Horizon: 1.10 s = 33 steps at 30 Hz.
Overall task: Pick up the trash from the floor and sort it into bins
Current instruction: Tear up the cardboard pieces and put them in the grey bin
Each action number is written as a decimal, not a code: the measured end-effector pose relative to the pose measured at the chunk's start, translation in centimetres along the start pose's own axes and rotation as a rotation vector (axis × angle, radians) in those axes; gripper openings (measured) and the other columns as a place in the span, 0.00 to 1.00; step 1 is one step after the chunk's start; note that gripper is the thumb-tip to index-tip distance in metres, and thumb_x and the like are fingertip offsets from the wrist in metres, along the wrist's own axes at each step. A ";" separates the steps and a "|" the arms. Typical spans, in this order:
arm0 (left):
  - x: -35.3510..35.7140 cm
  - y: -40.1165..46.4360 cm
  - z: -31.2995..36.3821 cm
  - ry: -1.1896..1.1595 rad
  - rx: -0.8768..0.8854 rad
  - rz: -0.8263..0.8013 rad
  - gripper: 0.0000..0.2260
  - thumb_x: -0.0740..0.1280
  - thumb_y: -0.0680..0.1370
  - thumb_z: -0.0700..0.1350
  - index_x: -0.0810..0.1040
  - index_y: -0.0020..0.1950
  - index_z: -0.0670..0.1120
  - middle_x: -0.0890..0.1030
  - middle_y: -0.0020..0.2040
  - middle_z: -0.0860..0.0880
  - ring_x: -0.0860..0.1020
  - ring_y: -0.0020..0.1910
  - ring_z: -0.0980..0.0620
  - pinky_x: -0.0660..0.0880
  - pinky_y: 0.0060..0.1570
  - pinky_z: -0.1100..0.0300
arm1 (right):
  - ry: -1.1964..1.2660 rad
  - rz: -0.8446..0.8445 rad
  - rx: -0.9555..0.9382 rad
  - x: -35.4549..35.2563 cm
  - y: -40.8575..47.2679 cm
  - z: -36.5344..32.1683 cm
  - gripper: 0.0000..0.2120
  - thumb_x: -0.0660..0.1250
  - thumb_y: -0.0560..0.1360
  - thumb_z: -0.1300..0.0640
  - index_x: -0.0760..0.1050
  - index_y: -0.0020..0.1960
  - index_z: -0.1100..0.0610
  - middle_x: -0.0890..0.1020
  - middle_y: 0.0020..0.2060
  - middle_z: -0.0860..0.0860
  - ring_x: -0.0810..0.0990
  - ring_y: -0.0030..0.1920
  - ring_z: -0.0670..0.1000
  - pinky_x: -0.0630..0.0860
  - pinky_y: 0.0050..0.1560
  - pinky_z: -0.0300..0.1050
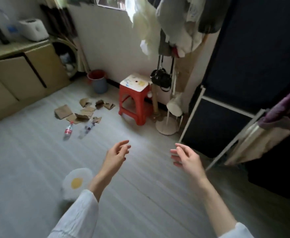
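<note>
Several torn cardboard pieces [82, 111] lie scattered on the pale floor near the far wall. Just in front of them lie two plastic bottles: one with a red label and cap [68, 131], one clear with a dark label [86, 129]. A grey bucket with a red rim [98, 81] stands by the wall beyond them. My left hand [117, 154] and my right hand [186, 156] hover over the floor well short of the trash. Both have loosely curled fingers and hold nothing.
A red stool with a white top [135, 100] stands right of the trash. A coat stand [168, 124] hung with clothes and a dark wardrobe [226, 117] fill the right. Wooden cabinets [20, 78] line the left. An egg-shaped slipper [76, 182] is below my left arm.
</note>
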<state>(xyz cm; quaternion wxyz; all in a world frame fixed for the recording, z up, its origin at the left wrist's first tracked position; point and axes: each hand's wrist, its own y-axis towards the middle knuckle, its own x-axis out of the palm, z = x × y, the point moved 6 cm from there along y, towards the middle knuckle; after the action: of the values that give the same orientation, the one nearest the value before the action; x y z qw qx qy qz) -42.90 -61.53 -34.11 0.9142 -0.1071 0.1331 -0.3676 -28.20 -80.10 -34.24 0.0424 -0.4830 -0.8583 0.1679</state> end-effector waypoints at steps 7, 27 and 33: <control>-8.4 9.5 2.9 -0.026 0.036 0.100 0.11 0.57 0.81 0.45 0.74 0.61 0.50 0.79 0.55 0.51 0.77 0.56 0.54 0.75 0.55 0.58 | -0.055 -0.116 -0.099 10.8 9.2 -7.7 0.09 0.58 0.80 0.58 0.74 0.57 0.55 0.82 0.47 0.53 0.81 0.46 0.51 0.77 0.50 0.48; -35.4 38.2 8.9 -0.170 -0.003 0.622 0.09 0.57 0.81 0.40 0.76 0.55 0.46 0.79 0.51 0.47 0.76 0.50 0.50 0.74 0.44 0.65 | -0.242 -0.654 -0.166 50.3 39.5 -23.5 0.08 0.58 0.80 0.55 0.74 0.56 0.53 0.82 0.44 0.48 0.82 0.47 0.50 0.78 0.51 0.46; -47.3 47.2 8.8 -0.158 0.006 0.666 0.09 0.57 0.81 0.42 0.76 0.53 0.51 0.80 0.51 0.50 0.78 0.53 0.51 0.75 0.50 0.60 | -0.281 -0.694 -0.186 64.2 45.5 -25.7 0.08 0.57 0.80 0.55 0.74 0.55 0.52 0.82 0.43 0.47 0.82 0.46 0.49 0.78 0.48 0.42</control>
<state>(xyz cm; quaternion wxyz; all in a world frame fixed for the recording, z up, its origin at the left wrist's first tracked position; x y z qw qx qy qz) -42.55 5.80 -31.89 0.9918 -0.0833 0.0886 -0.0396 -19.08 2.12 -30.84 -0.0652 -0.1381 -0.9797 0.1298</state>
